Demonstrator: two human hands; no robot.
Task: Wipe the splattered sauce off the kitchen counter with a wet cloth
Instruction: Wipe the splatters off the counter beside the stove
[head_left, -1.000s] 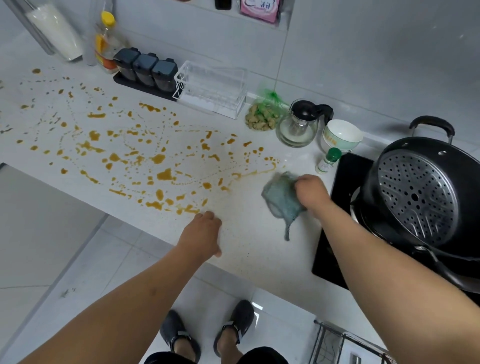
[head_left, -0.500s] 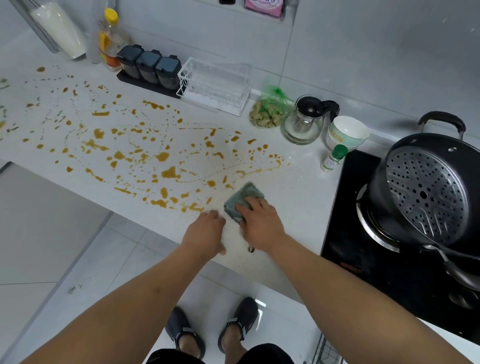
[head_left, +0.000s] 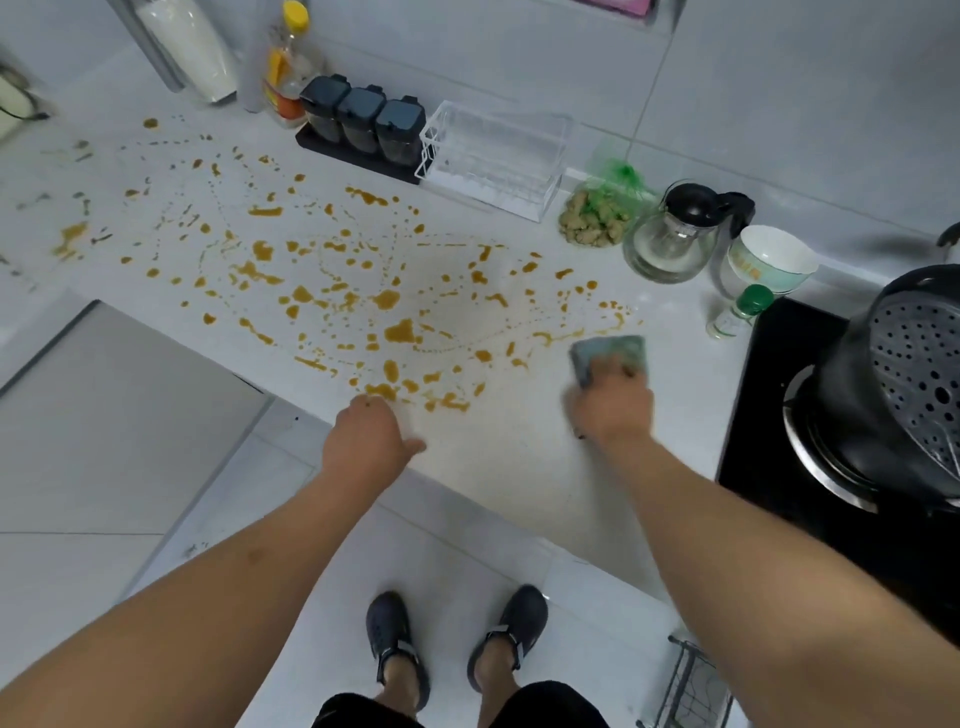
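Orange-brown sauce is splattered in drops and trails over most of the white counter. A folded blue-green cloth lies flat on the counter at the right end of the splatter, near the cooktop. My right hand presses down on the cloth with palm and fingers on top, hiding its near half. My left hand rests on the counter's front edge, just below the nearest drops, holding nothing. The strip of counter between my hands shows only a faint smear.
Along the back wall stand an oil bottle, three dark spice jars, a clear rack, a bag of ginger, a glass teapot and a bowl. A small green-capped bottle borders the black cooktop, which carries a pot.
My right hand swept the cloth left to beside my left hand, then back right toward the cooktop. The left hand has stayed on the counter edge.
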